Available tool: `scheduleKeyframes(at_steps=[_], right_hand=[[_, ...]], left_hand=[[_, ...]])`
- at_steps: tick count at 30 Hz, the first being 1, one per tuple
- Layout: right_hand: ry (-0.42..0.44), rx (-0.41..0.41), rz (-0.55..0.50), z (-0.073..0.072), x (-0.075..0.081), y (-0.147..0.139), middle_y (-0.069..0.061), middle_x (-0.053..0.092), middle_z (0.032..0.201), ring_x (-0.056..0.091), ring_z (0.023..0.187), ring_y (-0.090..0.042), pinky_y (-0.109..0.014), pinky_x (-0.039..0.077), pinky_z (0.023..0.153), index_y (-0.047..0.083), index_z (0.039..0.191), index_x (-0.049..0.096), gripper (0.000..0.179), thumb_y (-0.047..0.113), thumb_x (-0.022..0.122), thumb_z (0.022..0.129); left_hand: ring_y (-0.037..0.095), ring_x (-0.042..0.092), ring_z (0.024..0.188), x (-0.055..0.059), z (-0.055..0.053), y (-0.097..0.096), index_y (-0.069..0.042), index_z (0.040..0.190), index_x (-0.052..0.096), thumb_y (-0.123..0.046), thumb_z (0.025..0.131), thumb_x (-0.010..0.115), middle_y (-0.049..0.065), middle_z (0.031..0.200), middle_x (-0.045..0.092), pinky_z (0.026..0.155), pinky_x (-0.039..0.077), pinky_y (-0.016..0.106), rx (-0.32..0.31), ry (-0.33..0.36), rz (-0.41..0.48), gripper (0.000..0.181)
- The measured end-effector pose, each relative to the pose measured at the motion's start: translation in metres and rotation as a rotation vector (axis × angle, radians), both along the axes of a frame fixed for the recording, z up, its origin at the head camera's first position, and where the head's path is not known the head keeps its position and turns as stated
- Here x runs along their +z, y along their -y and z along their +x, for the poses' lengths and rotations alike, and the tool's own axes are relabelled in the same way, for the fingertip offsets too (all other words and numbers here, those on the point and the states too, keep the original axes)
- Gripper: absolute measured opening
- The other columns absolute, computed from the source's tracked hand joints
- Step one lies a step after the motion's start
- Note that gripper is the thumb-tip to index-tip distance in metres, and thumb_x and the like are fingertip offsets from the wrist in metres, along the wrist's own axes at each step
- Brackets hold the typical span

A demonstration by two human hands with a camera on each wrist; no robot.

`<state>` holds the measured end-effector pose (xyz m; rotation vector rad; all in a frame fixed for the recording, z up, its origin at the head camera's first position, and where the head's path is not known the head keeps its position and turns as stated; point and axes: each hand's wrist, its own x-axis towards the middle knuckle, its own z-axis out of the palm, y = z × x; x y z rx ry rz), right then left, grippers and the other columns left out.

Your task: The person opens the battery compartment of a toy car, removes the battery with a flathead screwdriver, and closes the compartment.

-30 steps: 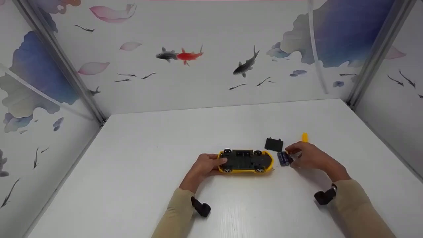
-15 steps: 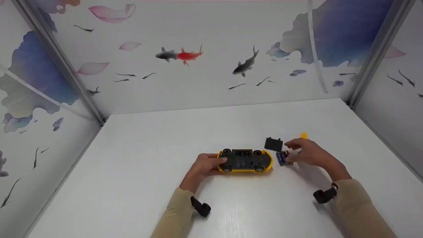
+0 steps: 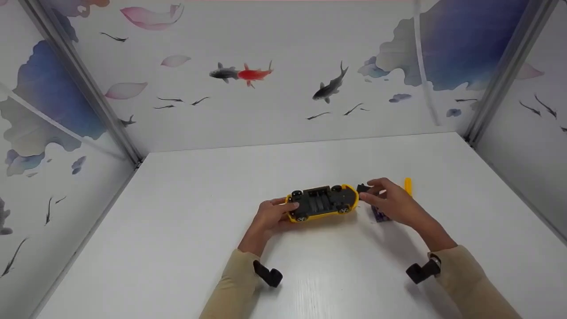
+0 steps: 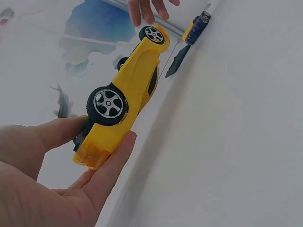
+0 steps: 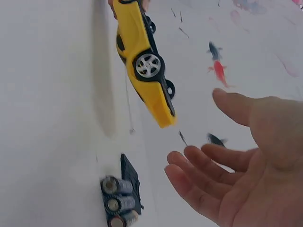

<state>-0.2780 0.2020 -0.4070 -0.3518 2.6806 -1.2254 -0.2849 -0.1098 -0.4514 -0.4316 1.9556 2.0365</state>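
Note:
My left hand (image 3: 271, 215) grips one end of a yellow toy car (image 4: 135, 78), thumb on its black underside. The car is upside down, tilted and raised above the table, and a ribbed open battery compartment (image 3: 320, 202) shows in its base. My right hand (image 5: 241, 161) is beside the car's other end with fingers spread and holds nothing. Below that hand, three batteries (image 5: 119, 202) lie side by side in the right wrist view. The flat black battery cover (image 5: 130, 177) lies against them, partly hidden by my right hand in the head view.
A slim yellow stick-shaped thing (image 3: 408, 187) lies just beyond my right hand. The white table (image 3: 199, 248) is bounded by printed panels at the back (image 3: 274, 119) and sides, with metal posts (image 3: 496, 75) at the corners.
My left hand has lifted the toy car off the table and tilted it, its free end rising. My right hand has left the batteries and moved left toward the car's end.

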Motion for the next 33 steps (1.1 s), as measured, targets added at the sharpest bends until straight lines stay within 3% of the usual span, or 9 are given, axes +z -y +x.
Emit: scheduleKeyframes(at_steps=[7, 14, 20, 33], right_hand=[[0.222, -0.065, -0.195, 0.011, -0.001, 0.029, -0.032, 0.042, 0.148, 0.058, 0.127, -0.039, -0.037, 0.059, 0.091, -0.005, 0.153, 0.012, 0.088, 0.053, 0.052, 0.100], [0.333, -0.121, -0.432, 0.021, -0.011, 0.061, -0.029, 0.041, 0.150, 0.057, 0.130, -0.039, -0.040, 0.059, 0.093, 0.000, 0.155, 0.005, 0.085, 0.041, 0.056, 0.101], [0.369, -0.234, -0.696, 0.021, -0.016, 0.084, -0.023, 0.034, 0.159, 0.050, 0.139, -0.036, -0.038, 0.055, 0.101, 0.006, 0.159, -0.004, 0.085, 0.035, 0.055, 0.103], [0.363, -0.310, -0.936, 0.010, -0.018, 0.102, -0.022, 0.034, 0.159, 0.048, 0.139, -0.040, -0.038, 0.056, 0.099, 0.017, 0.160, -0.009, 0.088, 0.025, 0.057, 0.102]], left_hand=[[0.024, 0.068, 0.108, 0.009, 0.001, 0.001, -0.003, 0.145, 0.050, -0.019, 0.091, 0.074, 0.020, 0.136, 0.061, 0.094, 0.059, 0.036, 0.038, -0.034, 0.005, 0.062], [0.029, 0.066, 0.112, 0.015, 0.002, -0.001, -0.009, 0.146, 0.048, -0.016, 0.092, 0.073, 0.021, 0.139, 0.053, 0.091, 0.060, 0.038, 0.075, -0.049, 0.078, 0.060], [0.031, 0.067, 0.111, 0.018, 0.005, -0.002, -0.012, 0.146, 0.048, -0.016, 0.093, 0.071, 0.023, 0.141, 0.052, 0.090, 0.060, 0.040, 0.065, -0.080, 0.122, 0.058], [0.030, 0.069, 0.108, 0.018, 0.008, -0.007, -0.009, 0.148, 0.047, -0.015, 0.094, 0.071, 0.026, 0.143, 0.050, 0.088, 0.060, 0.039, -0.005, -0.114, 0.150, 0.059]])
